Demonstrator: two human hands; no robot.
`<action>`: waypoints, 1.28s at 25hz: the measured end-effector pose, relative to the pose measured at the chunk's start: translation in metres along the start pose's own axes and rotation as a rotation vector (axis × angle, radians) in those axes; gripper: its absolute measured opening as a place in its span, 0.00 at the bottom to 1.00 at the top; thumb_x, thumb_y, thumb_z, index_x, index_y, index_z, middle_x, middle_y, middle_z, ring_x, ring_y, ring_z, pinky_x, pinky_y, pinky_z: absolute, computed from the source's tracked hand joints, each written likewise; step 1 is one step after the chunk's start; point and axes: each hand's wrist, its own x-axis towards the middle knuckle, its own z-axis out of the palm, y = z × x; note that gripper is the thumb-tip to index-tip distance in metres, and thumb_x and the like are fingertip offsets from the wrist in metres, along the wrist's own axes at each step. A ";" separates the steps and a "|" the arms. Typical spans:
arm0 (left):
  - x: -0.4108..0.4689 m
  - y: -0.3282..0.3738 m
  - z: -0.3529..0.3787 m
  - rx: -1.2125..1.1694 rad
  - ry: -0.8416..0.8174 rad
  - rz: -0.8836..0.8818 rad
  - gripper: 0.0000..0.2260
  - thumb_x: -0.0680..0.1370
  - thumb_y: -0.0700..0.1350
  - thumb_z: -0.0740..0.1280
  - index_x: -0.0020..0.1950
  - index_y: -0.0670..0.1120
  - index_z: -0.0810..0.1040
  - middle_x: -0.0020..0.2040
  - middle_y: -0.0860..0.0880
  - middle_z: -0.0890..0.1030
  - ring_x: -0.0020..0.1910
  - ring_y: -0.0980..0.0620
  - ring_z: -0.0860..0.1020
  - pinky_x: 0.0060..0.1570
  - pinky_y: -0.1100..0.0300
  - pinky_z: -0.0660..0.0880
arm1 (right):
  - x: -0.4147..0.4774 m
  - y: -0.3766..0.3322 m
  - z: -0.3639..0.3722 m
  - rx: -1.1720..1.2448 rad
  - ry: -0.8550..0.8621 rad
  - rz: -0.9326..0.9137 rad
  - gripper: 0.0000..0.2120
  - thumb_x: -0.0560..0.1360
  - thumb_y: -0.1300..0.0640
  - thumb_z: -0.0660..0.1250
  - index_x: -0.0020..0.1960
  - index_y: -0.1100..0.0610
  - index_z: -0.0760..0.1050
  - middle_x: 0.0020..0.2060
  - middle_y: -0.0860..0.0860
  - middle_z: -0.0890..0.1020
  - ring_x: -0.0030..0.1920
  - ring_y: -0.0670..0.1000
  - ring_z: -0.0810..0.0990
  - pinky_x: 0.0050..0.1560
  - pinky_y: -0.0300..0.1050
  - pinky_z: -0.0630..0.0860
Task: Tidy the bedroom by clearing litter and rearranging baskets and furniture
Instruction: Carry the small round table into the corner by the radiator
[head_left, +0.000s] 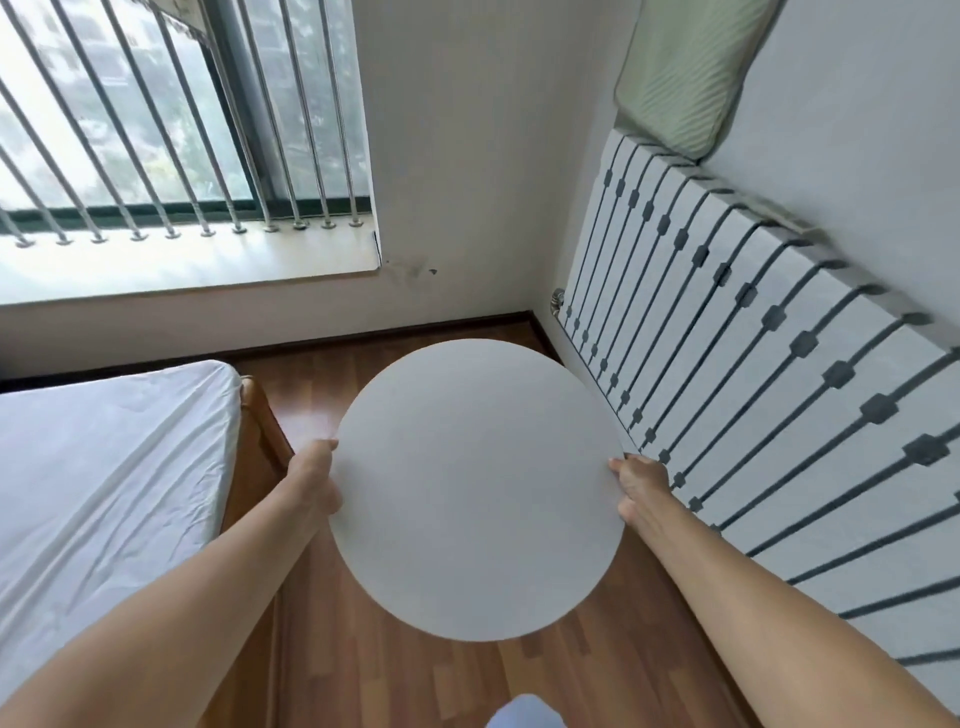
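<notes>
Passage: wood floor strip (415, 675) runs between bed (104, 467), left, and radiator (753, 338), right. Round tabletop (475, 488) fills its middle, right rim near the radiator. Wall (457, 208) closes the far end.

Two hands (314, 480) (641, 486), one round tabletop (475, 488), one bed (104, 467), one radiator (727, 322), one pillow (680, 73).

A wooden floor (415, 680) is carrying a wood-framed bed (258, 431) along its left edge. A creased white sheet (104, 467) is lying over the bed.

At left bed (104, 467), at right radiator (753, 338) with pillow (680, 78) atop, round table (475, 488) between, window (156, 104) behind.
</notes>
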 end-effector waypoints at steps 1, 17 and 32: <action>0.015 0.014 0.009 0.013 -0.009 0.001 0.15 0.77 0.43 0.61 0.63 0.42 0.74 0.60 0.45 0.79 0.58 0.43 0.78 0.62 0.48 0.72 | 0.009 -0.009 0.012 0.010 -0.004 0.000 0.16 0.74 0.72 0.63 0.62 0.69 0.72 0.47 0.61 0.79 0.46 0.57 0.77 0.57 0.59 0.76; 0.188 0.199 0.232 -0.044 0.042 -0.011 0.17 0.79 0.42 0.57 0.29 0.46 0.63 0.19 0.51 0.68 0.22 0.50 0.66 0.29 0.61 0.62 | 0.254 -0.189 0.188 -0.011 -0.001 0.011 0.07 0.75 0.72 0.63 0.44 0.62 0.71 0.37 0.56 0.75 0.38 0.55 0.75 0.52 0.55 0.75; 0.407 0.380 0.398 0.012 -0.106 -0.136 0.15 0.79 0.49 0.56 0.36 0.44 0.71 0.36 0.48 0.74 0.32 0.48 0.71 0.36 0.58 0.67 | 0.448 -0.290 0.365 -0.034 0.125 0.145 0.05 0.75 0.70 0.64 0.41 0.63 0.73 0.42 0.59 0.78 0.43 0.57 0.78 0.57 0.59 0.76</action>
